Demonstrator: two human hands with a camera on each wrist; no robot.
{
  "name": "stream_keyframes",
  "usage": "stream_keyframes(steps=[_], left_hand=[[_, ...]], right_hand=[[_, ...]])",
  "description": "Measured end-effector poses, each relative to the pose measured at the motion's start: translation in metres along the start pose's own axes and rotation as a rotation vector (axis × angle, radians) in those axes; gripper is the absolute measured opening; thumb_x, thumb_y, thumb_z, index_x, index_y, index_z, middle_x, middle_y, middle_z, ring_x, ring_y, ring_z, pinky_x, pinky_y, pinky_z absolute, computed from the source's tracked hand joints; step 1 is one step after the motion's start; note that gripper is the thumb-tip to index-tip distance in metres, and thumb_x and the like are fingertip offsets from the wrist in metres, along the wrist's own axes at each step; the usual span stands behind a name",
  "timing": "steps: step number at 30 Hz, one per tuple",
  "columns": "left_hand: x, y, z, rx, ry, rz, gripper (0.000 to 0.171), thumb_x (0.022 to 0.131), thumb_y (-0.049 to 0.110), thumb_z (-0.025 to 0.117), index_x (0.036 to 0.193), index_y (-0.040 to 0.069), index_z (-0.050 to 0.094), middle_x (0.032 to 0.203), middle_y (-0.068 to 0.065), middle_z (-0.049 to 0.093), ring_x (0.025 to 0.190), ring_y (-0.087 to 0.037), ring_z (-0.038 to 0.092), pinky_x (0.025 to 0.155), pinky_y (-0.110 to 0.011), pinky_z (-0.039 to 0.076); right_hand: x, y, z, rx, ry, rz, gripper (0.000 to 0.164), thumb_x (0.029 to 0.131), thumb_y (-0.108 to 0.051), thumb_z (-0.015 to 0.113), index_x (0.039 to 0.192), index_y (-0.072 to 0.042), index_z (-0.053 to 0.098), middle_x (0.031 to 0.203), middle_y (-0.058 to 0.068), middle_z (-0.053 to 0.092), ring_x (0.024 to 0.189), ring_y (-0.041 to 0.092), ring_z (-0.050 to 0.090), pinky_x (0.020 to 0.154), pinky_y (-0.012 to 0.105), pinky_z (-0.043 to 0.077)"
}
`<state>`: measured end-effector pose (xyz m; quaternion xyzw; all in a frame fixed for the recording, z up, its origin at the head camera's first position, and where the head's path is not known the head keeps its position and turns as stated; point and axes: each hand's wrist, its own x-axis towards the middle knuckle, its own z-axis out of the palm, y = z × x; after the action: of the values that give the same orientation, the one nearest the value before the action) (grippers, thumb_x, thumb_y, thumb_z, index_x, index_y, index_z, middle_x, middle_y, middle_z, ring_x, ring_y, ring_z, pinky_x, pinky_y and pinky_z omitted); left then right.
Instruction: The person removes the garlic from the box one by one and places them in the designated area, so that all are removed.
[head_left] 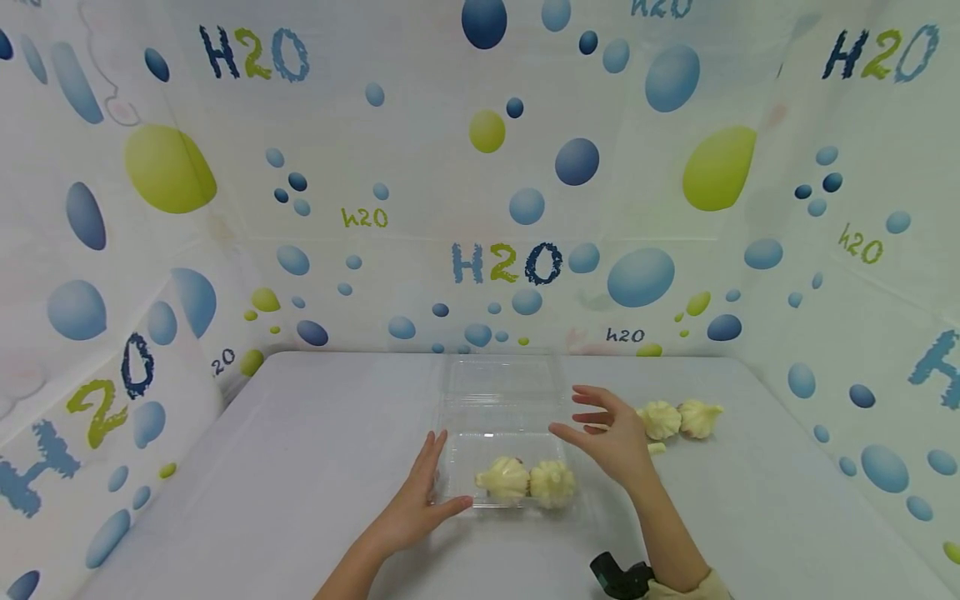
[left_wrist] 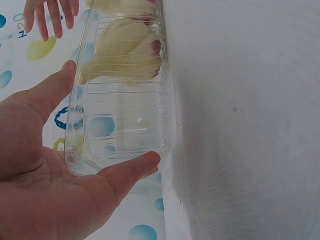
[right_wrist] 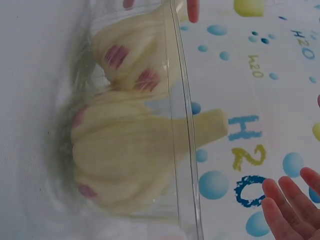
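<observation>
A clear plastic clamshell box (head_left: 465, 467) stands on the table with its lid (head_left: 502, 379) folded back. Two pale garlic bulbs, one at left (head_left: 502, 481) and one at right (head_left: 552, 485), lie side by side in its near part; purple patches show through the wall in the right wrist view. My left hand (head_left: 408, 508) touches the box's near left corner, thumb by the front wall and straight fingers along the left side. Over the box's right edge my right hand (head_left: 611, 437) hovers, fingers spread, holding nothing.
Beyond my right hand, more garlic bulbs (head_left: 700, 418) lie on the white table (head_left: 322, 450), partly hidden by the hand. A black device (head_left: 622, 575) sits at my right wrist. Behind the table hangs a sheet (head_left: 420, 150) printed with bubbles and lettering.
</observation>
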<state>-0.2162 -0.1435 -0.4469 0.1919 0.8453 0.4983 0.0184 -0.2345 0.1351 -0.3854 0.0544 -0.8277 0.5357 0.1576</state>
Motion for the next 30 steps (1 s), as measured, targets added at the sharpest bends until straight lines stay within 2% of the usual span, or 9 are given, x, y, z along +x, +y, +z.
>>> stream_keyframes(steps=[12, 20, 25, 30], left_hand=[[0.001, -0.001, 0.000, -0.021, -0.012, 0.011, 0.092, 0.081, 0.026, 0.070, 0.147, 0.010, 0.008, 0.148, -0.026, -0.008, 0.128, -0.052, 0.018, 0.092, -0.057, 0.035], [0.000, -0.001, 0.000, -0.020, -0.004, 0.015, 0.092, 0.081, 0.026, 0.071, 0.147, 0.010, 0.009, 0.149, -0.026, -0.006, 0.131, -0.049, 0.014, 0.095, -0.057, 0.032], [0.000, 0.000, 0.000, -0.024, -0.006, 0.013, 0.092, 0.081, 0.025, 0.070, 0.147, 0.010, 0.009, 0.148, -0.026, -0.007, 0.130, -0.050, 0.016, 0.094, -0.057, 0.033], [-0.001, 0.000, 0.000, -0.023, -0.006, 0.007, 0.092, 0.081, 0.026, 0.070, 0.147, 0.010, 0.009, 0.149, -0.026, -0.007, 0.130, -0.050, 0.016, 0.094, -0.057, 0.033]], right_hand=[[0.002, -0.013, 0.027, 0.073, -0.049, -0.032, 0.059, 0.064, -0.028, 0.084, 0.117, -0.017, 0.060, 0.109, 0.004, 0.062, 0.086, 0.019, 0.063, 0.074, 0.032, 0.053], [-0.001, -0.015, 0.039, 0.054, -0.102, -0.018, 0.058, 0.064, -0.031, 0.083, 0.116, -0.019, 0.061, 0.109, 0.001, 0.062, 0.087, 0.017, 0.062, 0.074, 0.033, 0.053], [-0.001, -0.014, 0.046, 0.060, -0.115, -0.037, 0.056, 0.066, -0.028, 0.083, 0.116, -0.016, 0.061, 0.109, 0.004, 0.062, 0.087, 0.019, 0.062, 0.073, 0.033, 0.053], [-0.002, -0.011, 0.054, 0.048, -0.139, -0.066, 0.056, 0.066, -0.028, 0.083, 0.115, -0.014, 0.060, 0.108, 0.005, 0.062, 0.088, 0.026, 0.063, 0.077, 0.038, 0.052]])
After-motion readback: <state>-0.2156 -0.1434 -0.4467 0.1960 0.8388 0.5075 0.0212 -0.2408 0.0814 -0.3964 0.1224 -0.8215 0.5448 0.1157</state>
